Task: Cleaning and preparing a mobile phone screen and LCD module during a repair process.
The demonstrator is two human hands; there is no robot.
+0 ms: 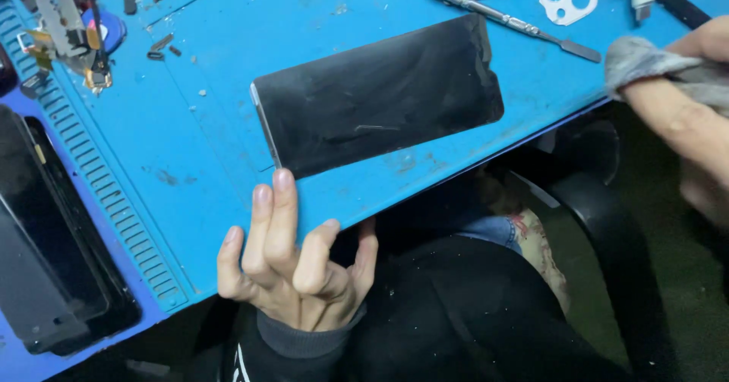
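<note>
Phone screen panel (377,97) lies flat on the blue mat (205,146) on the counter, face dark and smeary, so wiping looks unfinished. Left hand (292,264) has a loose, empty grip, fingertips just beside its corner. Right hand (687,116) pinches a grey cloth (645,59) off to the side.

Bare blue worktop (205,146) open between my left hand (292,264) and the dark phone panel (377,96), clear strip along the near edge, metal tool (505,16) fencing the panel's far side, parts clutter (72,33) crowding the far-left corner, dark tray (53,253) blocking the left
</note>
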